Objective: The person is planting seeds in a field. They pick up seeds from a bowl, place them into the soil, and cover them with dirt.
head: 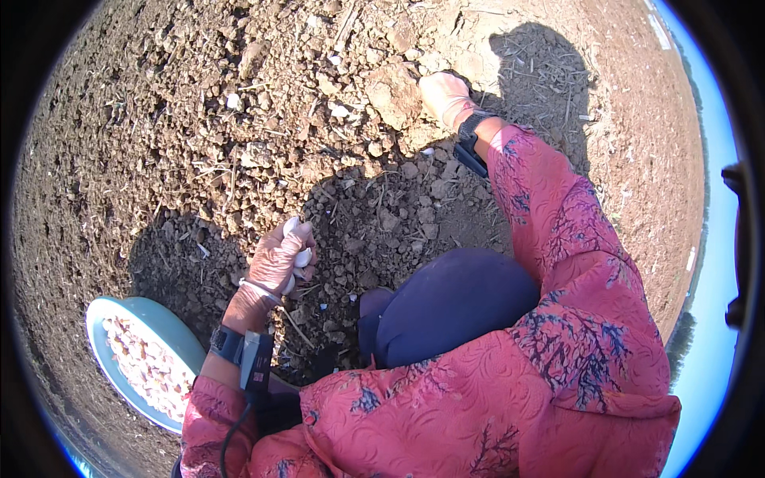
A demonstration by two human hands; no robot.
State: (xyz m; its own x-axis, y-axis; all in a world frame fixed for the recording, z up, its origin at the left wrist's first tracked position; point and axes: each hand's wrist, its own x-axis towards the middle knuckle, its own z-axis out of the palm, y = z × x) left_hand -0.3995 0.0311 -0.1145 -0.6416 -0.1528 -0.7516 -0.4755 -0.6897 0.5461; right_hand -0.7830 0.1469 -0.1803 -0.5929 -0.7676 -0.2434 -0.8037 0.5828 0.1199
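My left hand (pixel 272 260) is closed around several pale garlic cloves (pixel 303 258), one of them pinched at the fingertips. It hovers over shaded, crumbly soil. Further out, my right hand (pixel 445 95) is down at the ground beside a large dry clod (pixel 394 95). Its fingers curl away from me, so whatever they hold is hidden. Whitish pieces that look like cloves lie on the soil, among them a pale piece (pixel 339 110) near the clod and another pale piece (pixel 233 101) further left.
A light-blue basin (pixel 161 322) full of garlic cloves (pixel 146 367) sits tilted on the soil by my left forearm. My bent knee (pixel 457 305) in dark trousers is between my arms. Loose soil (pixel 119 179) with clods and straw spreads around. A cable (pixel 230 439) runs from the left wrist device (pixel 256 361).
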